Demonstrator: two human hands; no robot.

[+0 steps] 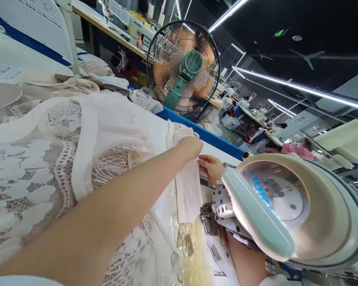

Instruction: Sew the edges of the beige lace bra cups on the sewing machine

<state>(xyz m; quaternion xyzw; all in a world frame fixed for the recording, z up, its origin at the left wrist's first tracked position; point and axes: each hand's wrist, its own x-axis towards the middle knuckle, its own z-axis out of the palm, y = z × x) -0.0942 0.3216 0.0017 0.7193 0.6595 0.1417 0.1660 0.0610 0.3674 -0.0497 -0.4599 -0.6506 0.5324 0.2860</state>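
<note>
My left hand [191, 147] reaches across from the lower left and pinches the top of a plain white fabric strip [188, 190] that belongs to a white lace garment [62, 159] spread over the table. My right hand [211, 167] comes out from behind the sewing machine head [289, 206] and holds the same strip's right edge, just beyond the needle area [209, 216]. The strip hangs down towards the presser foot. Much of my right arm is hidden by the machine.
A green and black standing fan [183, 67] faces the table beyond its blue edge [203, 133]. Further lace pieces [95, 69] and papers [32, 24] lie at the far left. Other sewing stations and people sit in rows at the right rear.
</note>
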